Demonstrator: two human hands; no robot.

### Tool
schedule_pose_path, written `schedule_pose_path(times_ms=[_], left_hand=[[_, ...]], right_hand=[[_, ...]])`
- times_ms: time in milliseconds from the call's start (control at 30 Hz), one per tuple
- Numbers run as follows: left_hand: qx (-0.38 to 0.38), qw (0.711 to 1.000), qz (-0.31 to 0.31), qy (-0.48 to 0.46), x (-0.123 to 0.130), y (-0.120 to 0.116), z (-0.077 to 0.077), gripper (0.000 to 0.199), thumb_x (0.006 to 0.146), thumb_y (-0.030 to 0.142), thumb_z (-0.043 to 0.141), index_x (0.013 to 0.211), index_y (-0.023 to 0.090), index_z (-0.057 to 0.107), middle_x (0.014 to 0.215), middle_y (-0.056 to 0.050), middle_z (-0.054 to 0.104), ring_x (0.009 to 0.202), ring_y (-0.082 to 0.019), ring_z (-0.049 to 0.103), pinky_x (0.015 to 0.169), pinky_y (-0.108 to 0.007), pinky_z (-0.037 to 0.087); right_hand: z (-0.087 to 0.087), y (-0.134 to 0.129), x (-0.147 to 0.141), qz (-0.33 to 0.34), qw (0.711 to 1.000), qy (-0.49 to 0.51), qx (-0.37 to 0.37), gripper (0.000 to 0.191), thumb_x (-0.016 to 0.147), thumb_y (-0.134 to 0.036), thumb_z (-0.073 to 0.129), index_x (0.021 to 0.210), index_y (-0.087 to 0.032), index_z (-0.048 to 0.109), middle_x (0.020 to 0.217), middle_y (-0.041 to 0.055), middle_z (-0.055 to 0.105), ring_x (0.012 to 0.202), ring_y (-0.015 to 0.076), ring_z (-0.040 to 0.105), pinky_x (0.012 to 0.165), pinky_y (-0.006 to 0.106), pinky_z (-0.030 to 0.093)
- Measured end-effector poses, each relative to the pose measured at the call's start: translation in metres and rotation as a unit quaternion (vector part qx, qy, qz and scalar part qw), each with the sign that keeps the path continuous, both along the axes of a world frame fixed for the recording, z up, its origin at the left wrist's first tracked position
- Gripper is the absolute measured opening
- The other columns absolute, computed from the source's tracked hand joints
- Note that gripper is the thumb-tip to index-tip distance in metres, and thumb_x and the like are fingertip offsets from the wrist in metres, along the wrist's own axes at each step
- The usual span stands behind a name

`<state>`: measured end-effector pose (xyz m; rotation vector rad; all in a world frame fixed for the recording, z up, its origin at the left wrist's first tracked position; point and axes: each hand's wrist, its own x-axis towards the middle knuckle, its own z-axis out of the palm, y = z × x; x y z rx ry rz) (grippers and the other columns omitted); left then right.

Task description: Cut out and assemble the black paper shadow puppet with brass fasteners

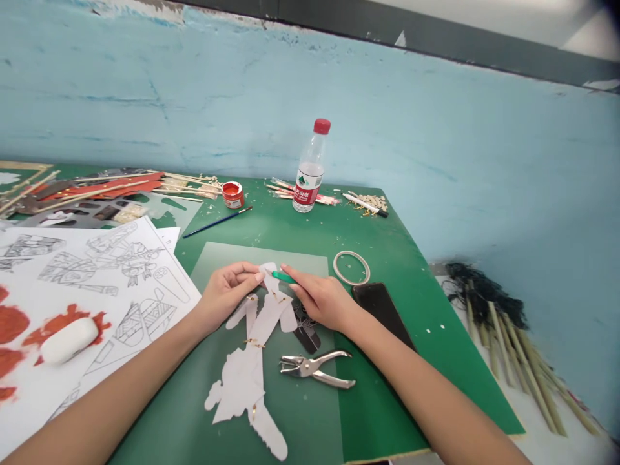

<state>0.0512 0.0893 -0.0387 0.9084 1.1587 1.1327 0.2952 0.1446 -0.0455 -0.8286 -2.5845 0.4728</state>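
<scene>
A white jointed paper figure with small brass fasteners lies on a translucent sheet. My left hand pinches the edge of its top piece between thumb and fingers. In my right hand is a green tool, its tip against that same top piece. Below my right hand a dark patterned cutout lies partly under the figure. A metal hole punch rests to the right of the figure.
Right of my hands are a tape ring and a black phone. Behind stand a bottle and a red paint jar, with a brush nearby. Drawings and a white case lie left.
</scene>
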Motion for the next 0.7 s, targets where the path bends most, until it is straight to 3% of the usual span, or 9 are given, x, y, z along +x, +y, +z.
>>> schedule_pose_path(times_ms=[133, 233, 333, 433, 567, 633, 700], left_hand=[[0.001, 0.999, 0.023, 0.027, 0.002, 0.0, 0.003, 0.04, 0.079, 0.05, 0.085, 0.096, 0.016, 0.073, 0.084, -0.008, 0.081, 0.073, -0.021, 0.075, 0.065, -0.026, 0.059], [0.002, 0.998, 0.038, 0.052, 0.003, 0.001, 0.003, 0.043, 0.078, 0.053, 0.084, 0.098, 0.016, 0.074, 0.083, -0.007, 0.08, 0.074, -0.021, 0.074, 0.065, -0.026, 0.058], [0.015, 0.999, 0.003, 0.052, 0.003, 0.003, 0.001, 0.047, 0.079, 0.055, 0.082, 0.104, 0.016, 0.072, 0.089, -0.007, 0.079, 0.081, -0.023, 0.076, 0.071, -0.029, 0.06], [0.008, 0.999, -0.028, 0.035, 0.005, 0.003, 0.003, 0.051, 0.079, 0.054, 0.082, 0.114, 0.018, 0.071, 0.102, -0.008, 0.077, 0.083, -0.024, 0.077, 0.073, -0.032, 0.061], [-0.002, 0.996, -0.037, 0.084, 0.007, 0.002, 0.025, 0.054, 0.081, 0.049, 0.08, 0.126, 0.02, 0.071, 0.114, -0.009, 0.074, 0.079, -0.018, 0.074, 0.068, -0.025, 0.057], [-0.01, 0.991, -0.08, 0.106, 0.003, 0.004, 0.04, 0.053, 0.08, 0.045, 0.081, 0.126, 0.02, 0.072, 0.107, -0.008, 0.075, 0.077, -0.017, 0.072, 0.063, -0.022, 0.054], [-0.028, 0.978, -0.161, 0.133, -0.004, 0.009, 0.053, 0.045, 0.076, 0.042, 0.083, 0.116, 0.021, 0.077, 0.093, -0.007, 0.076, 0.07, -0.017, 0.07, 0.056, -0.021, 0.051]], right_hand=[[0.003, -0.001, 0.003, 0.0, 1.0, -0.004, 0.012, 0.045, 0.11, -0.029, 0.04, 0.154, -0.024, 0.046, 0.128, 0.0085, 0.075, 0.103, 0.0212, 0.076, 0.078, 0.028, 0.057], [0.009, -0.001, 0.006, 0.0, 1.0, 0.009, 0.005, 0.038, 0.109, -0.032, 0.042, 0.139, -0.02, 0.06, 0.111, 0.0089, 0.079, 0.087, 0.0195, 0.076, 0.068, 0.026, 0.052], [0.014, 0.001, 0.009, -0.029, 0.996, 0.064, -0.047, 0.036, 0.109, -0.037, 0.042, 0.123, -0.019, 0.069, 0.088, 0.0059, 0.077, 0.069, 0.0164, 0.069, 0.063, 0.025, 0.046], [0.015, 0.006, 0.01, -0.085, 0.978, 0.153, -0.112, 0.046, 0.11, -0.045, 0.037, 0.111, -0.018, 0.074, 0.074, 0.0026, 0.066, 0.063, 0.0148, 0.059, 0.062, 0.025, 0.043], [0.012, 0.015, 0.013, -0.12, 0.937, 0.239, -0.227, 0.052, 0.106, -0.059, 0.041, 0.101, -0.018, 0.072, 0.058, -0.0048, 0.038, 0.051, 0.0127, 0.038, 0.052, 0.025, 0.034], [0.013, 0.019, 0.016, -0.114, 0.913, 0.26, -0.292, 0.053, 0.102, -0.065, 0.044, 0.097, -0.018, 0.069, 0.056, -0.0067, 0.031, 0.049, 0.0116, 0.03, 0.048, 0.025, 0.028], [0.016, 0.022, 0.02, -0.093, 0.903, 0.246, -0.341, 0.053, 0.1, -0.068, 0.045, 0.092, -0.019, 0.065, 0.054, -0.0078, 0.029, 0.047, 0.0109, 0.027, 0.047, 0.025, 0.024]])
